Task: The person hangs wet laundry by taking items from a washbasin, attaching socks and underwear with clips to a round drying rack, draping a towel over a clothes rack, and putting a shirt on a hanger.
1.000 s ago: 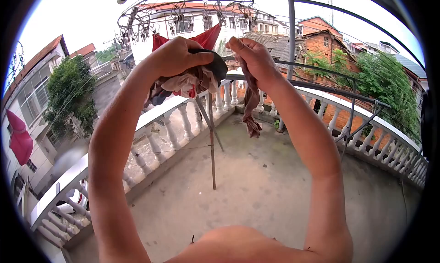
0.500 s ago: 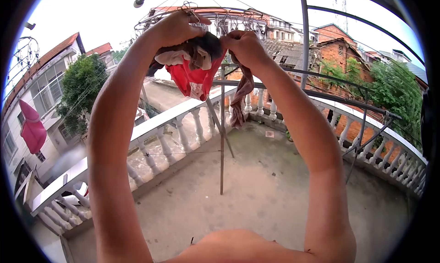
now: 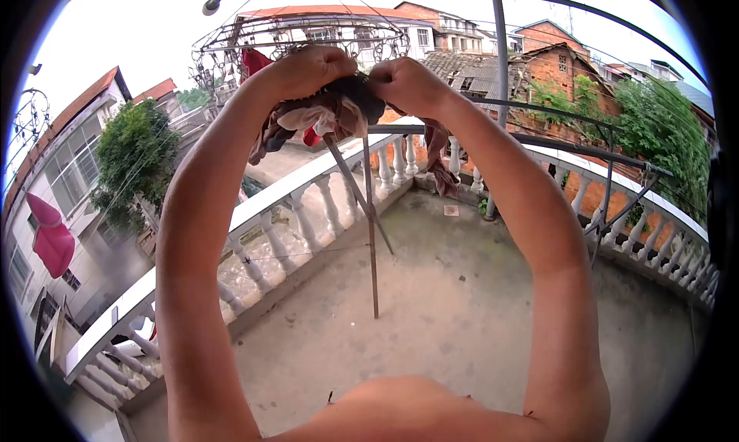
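Both arms are raised in front of a round wire hanger rack [image 3: 308,28] with many clips. My left hand [image 3: 312,71] is closed on a bunch of small cloths [image 3: 315,118], dark, beige and pinkish, bundled beneath it. My right hand [image 3: 406,86] is closed close beside it, pinching at the bundle's dark cloth; a brownish-pink cloth [image 3: 437,161] dangles below that hand. Behind my left hand a bit of red cloth [image 3: 252,61] shows at the rack. The fingertips' exact hold is partly hidden.
A white balustrade [image 3: 327,199] runs around the concrete floor [image 3: 400,319]. Thin metal poles [image 3: 372,242] stand in the middle. Dark metal rails [image 3: 570,151] cross at the right. A pink cloth [image 3: 52,238] hangs at the far left. Beyond are houses and trees.
The red cloth that hung low by my hands now shows mostly behind my left hand at the rack. The rack, nearer my hands half a second ago, now sits further left in view.
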{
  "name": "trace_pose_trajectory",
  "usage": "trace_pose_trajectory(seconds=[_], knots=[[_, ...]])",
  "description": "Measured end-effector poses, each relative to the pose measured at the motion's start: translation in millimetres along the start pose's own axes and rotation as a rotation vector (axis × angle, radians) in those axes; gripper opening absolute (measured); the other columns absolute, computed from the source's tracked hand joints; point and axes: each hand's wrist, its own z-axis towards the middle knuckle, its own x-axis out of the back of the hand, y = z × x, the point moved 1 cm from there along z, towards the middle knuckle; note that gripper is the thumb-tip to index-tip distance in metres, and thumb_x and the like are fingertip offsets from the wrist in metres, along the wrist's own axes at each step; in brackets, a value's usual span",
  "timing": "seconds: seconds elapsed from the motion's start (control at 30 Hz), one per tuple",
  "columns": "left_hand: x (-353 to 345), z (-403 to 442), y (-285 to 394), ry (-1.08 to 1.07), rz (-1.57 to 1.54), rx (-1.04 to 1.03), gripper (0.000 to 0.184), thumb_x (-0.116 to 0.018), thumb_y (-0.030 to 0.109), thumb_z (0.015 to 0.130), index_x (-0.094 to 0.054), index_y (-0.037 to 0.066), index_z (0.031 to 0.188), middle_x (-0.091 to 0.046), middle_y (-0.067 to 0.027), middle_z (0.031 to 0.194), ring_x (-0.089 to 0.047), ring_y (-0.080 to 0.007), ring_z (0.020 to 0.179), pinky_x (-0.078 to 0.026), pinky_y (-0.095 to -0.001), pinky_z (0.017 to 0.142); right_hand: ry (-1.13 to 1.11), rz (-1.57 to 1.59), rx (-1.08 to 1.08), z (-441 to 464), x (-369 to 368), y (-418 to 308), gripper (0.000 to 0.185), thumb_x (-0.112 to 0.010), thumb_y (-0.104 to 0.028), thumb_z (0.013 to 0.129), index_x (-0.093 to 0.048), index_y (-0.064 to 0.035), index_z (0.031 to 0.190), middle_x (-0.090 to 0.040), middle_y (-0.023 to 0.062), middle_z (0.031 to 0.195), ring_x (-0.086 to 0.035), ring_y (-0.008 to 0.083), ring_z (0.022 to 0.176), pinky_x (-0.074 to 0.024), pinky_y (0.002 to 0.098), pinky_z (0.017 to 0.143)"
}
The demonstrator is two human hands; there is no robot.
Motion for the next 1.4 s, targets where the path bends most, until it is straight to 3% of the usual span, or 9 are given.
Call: trace_pose_trajectory(seconds=[0.03, 0.1, 0.17, 0.23, 0.37, 0.4, 1.07, 1.27, 1.4], knots=[[-1.7, 1.6, -1.3, -0.003, -0.003, 0.001, 0.037, -0.052, 0.037, 0.087, -0.061, 0.006, 0.105, -0.064, -0.0083, 0.095, -0.059, -0.0148, 0.088, -0.044, -0.0285, 0.082, 0.026, 0.025, 0.037, -1.8, -0.1, 1.9, 0.019, -0.054, -0.018, 0.082, -0.06, -0.0035, 0.072, -0.053, 0.0003, 0.059, -0.05, 0.0062, 0.052, -0.04, 0.0232, 0.047], [-5.4, 5.3, -3.6, 0.04, -0.081, -0.055, 0.036, -0.054, 0.036, 0.087, -0.062, 0.005, 0.102, -0.065, -0.0074, 0.092, -0.059, -0.0135, 0.085, -0.045, -0.0283, 0.08, -0.072, 0.219, -0.219, -13.1, 14.6, -6.0, 0.026, -0.05, -0.029, 0.085, -0.055, -0.0052, 0.077, -0.046, -0.0023, 0.057, -0.043, 0.003, 0.05, -0.033, 0.0205, 0.042], [-6.9, 8.8, -8.1, 0.064, -0.102, -0.057, 0.036, -0.054, 0.036, 0.087, -0.063, 0.005, 0.102, -0.065, -0.0074, 0.092, -0.059, -0.0135, 0.085, -0.045, -0.0282, 0.08, -0.01, 0.642, -0.2, -17.5, 16.1, 15.9, 0.027, -0.046, -0.031, 0.086, -0.052, -0.0062, 0.077, -0.043, -0.0031, 0.058, -0.037, 0.0042, 0.046, -0.0295, 0.0205, 0.041], [-10.0, 10.4, -7.1, 0.096, -0.13, -0.063, 0.034, -0.055, 0.034, 0.086, -0.063, 0.005, 0.101, -0.066, -0.0073, 0.092, -0.06, -0.0134, 0.085, -0.045, -0.0278, 0.079, 0.062, 0.726, -0.205, -16.7, 14.4, 36.9, 0.027, -0.042, -0.03, 0.087, -0.049, -0.0066, 0.076, -0.042, -0.003, 0.06, -0.033, 0.0051, 0.045, -0.026, 0.0203, 0.04], [-18.6, 16.1, -11.9, 0.111, -0.124, -0.045, 0.032, -0.054, 0.03, 0.087, -0.063, 0.003, 0.101, -0.066, -0.0074, 0.093, -0.06, -0.0137, 0.086, -0.046, -0.0268, 0.079, 0.1, 0.559, -0.11, -18.4, 17.4, 28.1, 0.013, -0.05, -0.012, 0.087, -0.053, -0.0021, 0.081, -0.053, 0.0017, 0.063, -0.047, 0.0065, 0.048, -0.0388, 0.0202, 0.044], [-19.6, 17.2, -10.5, 0.106, -0.127, -0.046, 0.032, -0.054, 0.03, 0.087, -0.063, 0.003, 0.101, -0.066, -0.0074, 0.093, -0.06, -0.0137, 0.086, -0.046, -0.0268, 0.079, 0.113, 0.535, -0.088, -14.9, 19.2, 31.2, 0.008, -0.058, -0.006, 0.081, -0.061, 0.001, 0.08, -0.061, 0.0052, 0.065, -0.054, 0.0071, 0.052, -0.0431, 0.0207, 0.047], [-32.4, 29.3, -21.2, 0.097, -0.137, -0.099, 0.031, -0.054, 0.03, 0.085, -0.064, 0.004, 0.098, -0.066, -0.0053, 0.084, -0.059, -0.0107, 0.075, -0.045, -0.0259, 0.074, 0.09, 0.73, -0.161, -5.0, 6.9, 51.3, 0.015, -0.062, -0.008, 0.082, -0.063, 0.0005, 0.094, -0.064, 0.0058, 0.079, -0.06, 0.0087, 0.065, -0.0497, 0.0194, 0.06], [-35.3, 30.6, -22.0, 0.117, -0.142, -0.043, 0.04, -0.053, 0.04, 0.087, -0.064, 0.004, 0.099, -0.066, -0.0108, 0.085, -0.06, -0.0149, 0.073, -0.046, -0.0287, 0.072, 0.197, 0.717, -0.154, 1.5, -0.5, 58.8, 0.015, -0.067, -0.01, 0.079, -0.065, 0.0009, 0.089, -0.065, 0.0055, 0.074, -0.059, 0.0081, 0.059, -0.049, 0.0187, 0.056], [-38.7, 17.7, -26.2, 0.17, -0.138, 0.038, 0.049, -0.054, 0.047, 0.084, -0.064, 0.001, 0.094, -0.064, -0.0103, 0.079, -0.06, -0.0138, 0.069, -0.047, -0.0287, 0.068, 0.263, 0.717, -0.171, -4.8, 2.4, 51.8, 0.021, -0.065, -0.019, 0.081, -0.064, -0.0015, 0.092, -0.065, 0.0035, 0.076, -0.058, 0.0081, 0.064, -0.0478, 0.0217, 0.063]])
